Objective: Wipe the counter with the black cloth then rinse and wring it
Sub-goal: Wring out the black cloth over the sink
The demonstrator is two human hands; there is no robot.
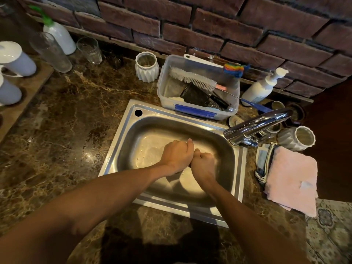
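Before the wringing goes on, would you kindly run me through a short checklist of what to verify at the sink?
1. Both hands over the basin: ok, left hand and right hand are fisted side by side above the sink.
2. Black cloth gripped: cannot tell, only a dark sliver shows between the fists.
3. Tap running: no stream visible, ok for wringing.
4. Basin free of dishes: ok.
5. Pink towel clear of drips: ok, it lies on the counter right of the sink.

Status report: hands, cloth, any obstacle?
Left hand and right hand fisted together over sink. Black cloth hidden in fists. Tap off to the side.
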